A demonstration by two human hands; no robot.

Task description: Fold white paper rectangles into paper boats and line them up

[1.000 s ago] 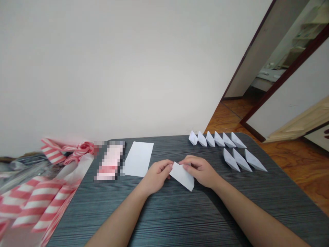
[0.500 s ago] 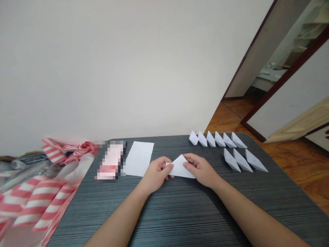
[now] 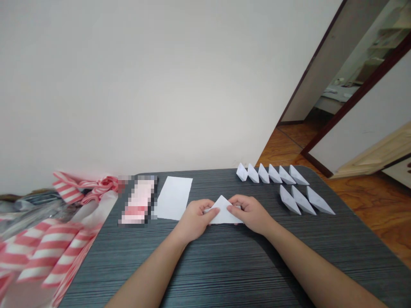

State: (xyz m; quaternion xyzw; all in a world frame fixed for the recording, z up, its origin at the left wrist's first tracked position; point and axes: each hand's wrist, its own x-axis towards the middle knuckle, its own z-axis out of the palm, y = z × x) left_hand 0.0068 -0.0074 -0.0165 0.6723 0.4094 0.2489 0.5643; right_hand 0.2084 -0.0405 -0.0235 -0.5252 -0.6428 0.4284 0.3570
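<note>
While a blank white sheet (image 3: 173,198) lies on the dark worktop (image 3: 257,273), the left hand (image 3: 195,219) clamps one end of a light, easily creased folded paper triangle (image 3: 222,212), best held by its edges; the right hand (image 3: 249,213) clamps the other, short of the paper boats (image 3: 272,174).

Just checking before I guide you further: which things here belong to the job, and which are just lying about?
Belonging to the job:
- left hand and right hand, pinching a white paper triangle
- nine folded paper boats
- flat white paper sheet

Lying about:
- red-and-white striped sheeting
- pink item, too blurred to identify
</note>
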